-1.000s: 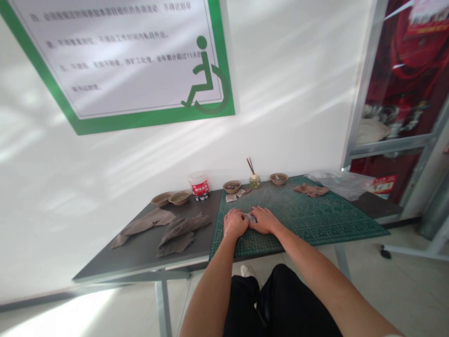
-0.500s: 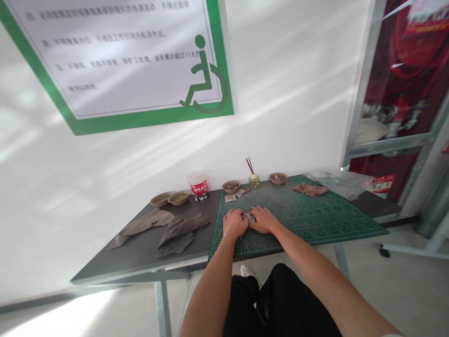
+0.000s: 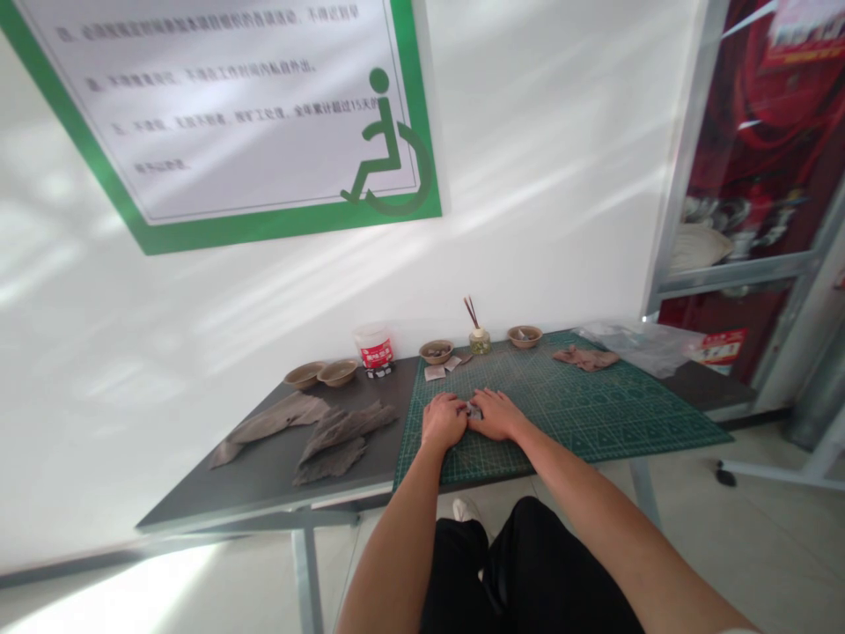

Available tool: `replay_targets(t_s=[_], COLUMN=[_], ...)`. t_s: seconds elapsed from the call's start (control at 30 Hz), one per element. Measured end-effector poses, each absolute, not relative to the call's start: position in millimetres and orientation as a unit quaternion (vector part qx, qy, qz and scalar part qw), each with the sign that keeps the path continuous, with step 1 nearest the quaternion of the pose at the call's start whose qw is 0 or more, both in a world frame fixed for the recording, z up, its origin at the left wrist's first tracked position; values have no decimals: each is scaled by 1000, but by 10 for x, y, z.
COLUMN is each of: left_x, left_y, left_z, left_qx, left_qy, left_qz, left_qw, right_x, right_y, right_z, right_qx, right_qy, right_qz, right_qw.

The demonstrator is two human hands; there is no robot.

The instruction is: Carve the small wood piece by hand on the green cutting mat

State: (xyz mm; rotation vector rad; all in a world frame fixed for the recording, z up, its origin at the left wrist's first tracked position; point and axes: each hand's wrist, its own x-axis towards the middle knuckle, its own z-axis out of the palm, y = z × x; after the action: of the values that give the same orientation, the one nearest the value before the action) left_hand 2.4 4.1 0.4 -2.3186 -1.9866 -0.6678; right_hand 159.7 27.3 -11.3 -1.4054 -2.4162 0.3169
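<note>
Both of my hands rest on the green cutting mat (image 3: 561, 405), close together near its left part. Between their fingertips is a small grey piece (image 3: 473, 411), mostly covered. My left hand (image 3: 444, 421) has its fingers curled and pressed together at the left side of the piece. From the right, my right hand (image 3: 495, 414) closes its fingers on the same piece. Beyond the hands, pale square pieces (image 3: 435, 373) lie on the mat near a bowl (image 3: 437, 352) that holds small items.
Grey cloths (image 3: 334, 436) lie on the dark table (image 3: 217, 493) at left, with two bowls (image 3: 338, 373) and a red-labelled tub (image 3: 376, 348) behind. A reed bottle (image 3: 480, 342), another bowl (image 3: 525, 336), a brown cloth (image 3: 585, 357) and clear plastic (image 3: 643, 345) stand or lie along the back.
The view has shifted very slightly. My left hand's fingers have moved a little on the grey piece; both hands otherwise stay where they were.
</note>
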Motion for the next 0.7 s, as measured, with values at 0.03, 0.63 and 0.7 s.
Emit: replay_targets(t_s=[0.03,0.63,0.7], left_x=[23,52,55], left_y=[40,-10,-19], left_z=[6,23,45], left_qx=[-746,-742,-750], left_qy=[-631,-639,-631], left_qz=[-213,-204,-198], left_qw=[9,29,20], right_x=[1597,1595,1595], right_y=[272,244,244], right_z=[-113,-92,-93], right_qx=[-492,-494,-494], right_qy=[-848,-847,-846], right_qz=[110,109,109], right_qw=[164,165,165])
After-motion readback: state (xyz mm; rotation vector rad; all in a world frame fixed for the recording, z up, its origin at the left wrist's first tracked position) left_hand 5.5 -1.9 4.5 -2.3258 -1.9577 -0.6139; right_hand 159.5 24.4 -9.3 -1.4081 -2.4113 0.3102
